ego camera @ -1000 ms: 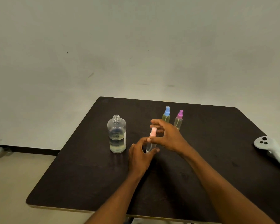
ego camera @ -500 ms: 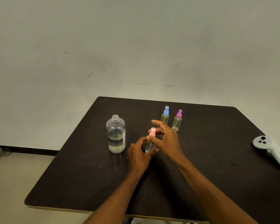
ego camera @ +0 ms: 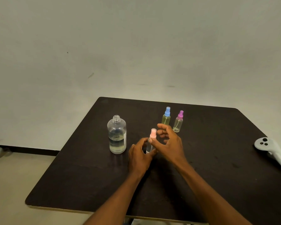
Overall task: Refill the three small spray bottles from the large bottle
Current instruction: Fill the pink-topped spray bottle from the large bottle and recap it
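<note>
**A:** quick q, how do I get this pink pump off w/o a mess?

**B:** Your left hand (ego camera: 139,157) grips the body of the pink-top bottle (ego camera: 152,134). It's upright at the desk (ego camera: 88,176) centre, just right of the large bottle (ego camera: 116,135). Keep it planted there. Your right hand (ego camera: 169,143) has its thumb on the pump collar and the other fingers curled just beside the top. Can't tell if they actually pinch it. Imo grab the collar, not the nozzle, twist, then lift straight up so any dip tube clears.

**A:** and the count?

**B:** 3 small sprayers: the pink one in your hands, plus the blue-top bottle (ego camera: 166,116) & purple-top bottle (ego camera: 178,121) side by side farther back. 1 large bottle, cap off, partly full. Also 1 white controller (ego camera: 272,151) at the right edge.
</note>
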